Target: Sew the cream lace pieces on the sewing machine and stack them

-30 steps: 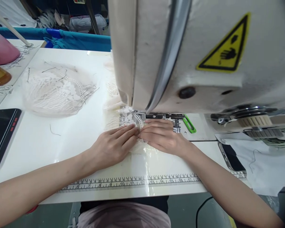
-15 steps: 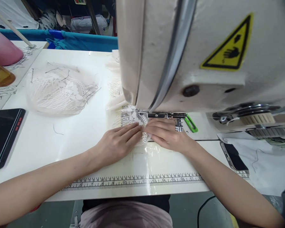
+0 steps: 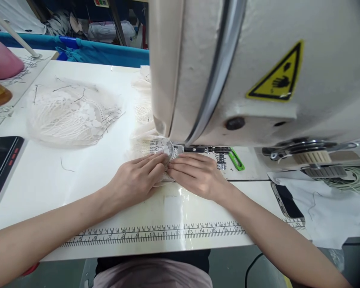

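Observation:
A strip of whitish lace fabric point(image 3: 165, 146) lies under the needle end of the sewing machine point(image 3: 195, 72), its back part bunched up behind. My left hand point(image 3: 139, 176) grips the front left of the lace, fingers together and pointing toward the machine. From the other side my right hand point(image 3: 195, 174) holds the lace edge, its fingertips close to those of my left. Both thumbs are mostly hidden. Just behind my right fingers is a dark metal attachment point(image 3: 198, 149) with a spring screw. The needle itself is hidden by the machine head.
Another sheer lace piece point(image 3: 75, 116) with loose threads lies on the left of the white table point(image 3: 93, 172). A black device point(image 3: 3, 164), a green thread snipper point(image 3: 236, 160), a phone point(image 3: 288, 200) and a white cloth point(image 3: 324, 216) lie around. A printed ruler point(image 3: 156, 234) runs along the front edge.
Both hands have shifted slightly left with the lace, and my right hand has drawn back a little from the metal attachment. The whole view has moved slightly too.

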A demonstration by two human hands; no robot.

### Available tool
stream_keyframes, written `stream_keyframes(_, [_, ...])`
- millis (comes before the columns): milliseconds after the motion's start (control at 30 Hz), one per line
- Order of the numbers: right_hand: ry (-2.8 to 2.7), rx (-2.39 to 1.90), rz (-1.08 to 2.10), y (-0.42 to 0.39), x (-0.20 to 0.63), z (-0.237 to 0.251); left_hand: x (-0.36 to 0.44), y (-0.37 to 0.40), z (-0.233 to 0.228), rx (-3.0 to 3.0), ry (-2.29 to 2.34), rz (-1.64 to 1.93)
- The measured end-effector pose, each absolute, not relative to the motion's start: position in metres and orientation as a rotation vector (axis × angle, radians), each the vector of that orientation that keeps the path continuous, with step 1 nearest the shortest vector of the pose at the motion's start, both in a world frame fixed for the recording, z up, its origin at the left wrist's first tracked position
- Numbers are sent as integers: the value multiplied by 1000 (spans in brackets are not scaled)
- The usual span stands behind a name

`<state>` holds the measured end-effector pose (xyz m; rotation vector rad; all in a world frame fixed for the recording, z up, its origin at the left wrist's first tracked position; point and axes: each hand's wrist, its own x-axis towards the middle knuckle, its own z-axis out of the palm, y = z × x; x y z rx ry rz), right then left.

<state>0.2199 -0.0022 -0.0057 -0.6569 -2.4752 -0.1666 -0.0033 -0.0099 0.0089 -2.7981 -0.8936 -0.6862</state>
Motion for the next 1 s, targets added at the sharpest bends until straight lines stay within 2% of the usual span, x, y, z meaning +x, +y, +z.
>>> stream_keyframes(1000, [-2457,-831,-109,5,227,-2,-1,-4,3,-2727,-928,-612])
